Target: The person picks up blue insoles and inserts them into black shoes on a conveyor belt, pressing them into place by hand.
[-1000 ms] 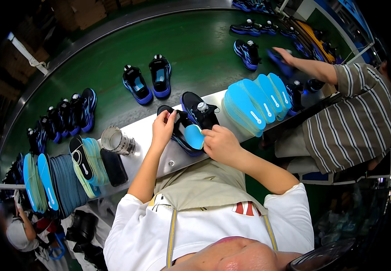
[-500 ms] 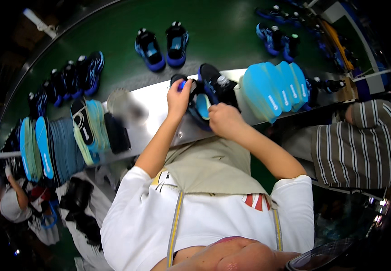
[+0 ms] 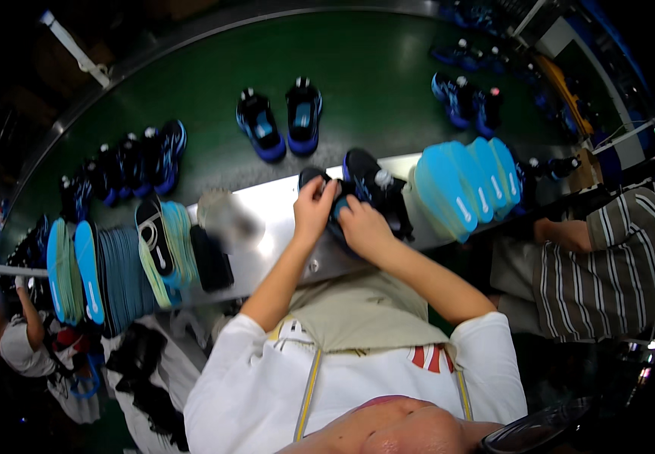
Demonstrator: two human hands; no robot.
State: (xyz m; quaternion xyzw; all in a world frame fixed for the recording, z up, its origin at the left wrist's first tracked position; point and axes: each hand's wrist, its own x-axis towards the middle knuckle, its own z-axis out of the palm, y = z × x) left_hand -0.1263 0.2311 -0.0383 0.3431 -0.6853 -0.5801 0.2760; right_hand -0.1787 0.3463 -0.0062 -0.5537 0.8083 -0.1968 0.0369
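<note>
A dark shoe (image 3: 312,175) with blue trim lies on the metal ledge in front of me, its toe pointing away. My left hand (image 3: 315,210) is closed, thumb and fingers pinching the shoe's upper by the opening. My right hand (image 3: 367,229) is closed too, its bent fingertips at the opening on a blue insole (image 3: 340,204) that shows only in part. Its far end is hidden inside the shoe. Close on the right rests a second dark shoe (image 3: 373,178) with a white wad in its opening.
Stacked blue insoles (image 3: 448,189) fan out on the ledge (image 3: 267,261) to the right; more insole stacks (image 3: 123,265) stand left. A pair of shoes (image 3: 302,117) sits on the green belt (image 3: 365,83), with other shoes to both sides. A co-worker in a striped shirt (image 3: 600,272) is at right.
The insole shows less and sits deeper in the shoe. My right fingers have moved up toward the opening, nearer my left hand. The whole view has shifted, so things appear lower.
</note>
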